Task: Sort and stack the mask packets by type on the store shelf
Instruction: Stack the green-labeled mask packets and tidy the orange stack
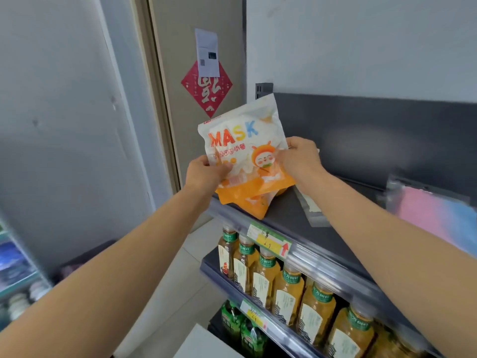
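A red diamond decoration (206, 91) and a white paper notice (207, 52) hang on a beige door (175, 47); amber drink bottles (286, 288) stand in a row.

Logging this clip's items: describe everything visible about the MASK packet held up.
The packet is a glossy plastic pouch, white above and orange below, printed MASK in coloured letters with an orange cartoon figure. It stands tilted over the left end of the shelf, the left hand pinching its left edge, the right hand its right edge. A second packet lies under it.
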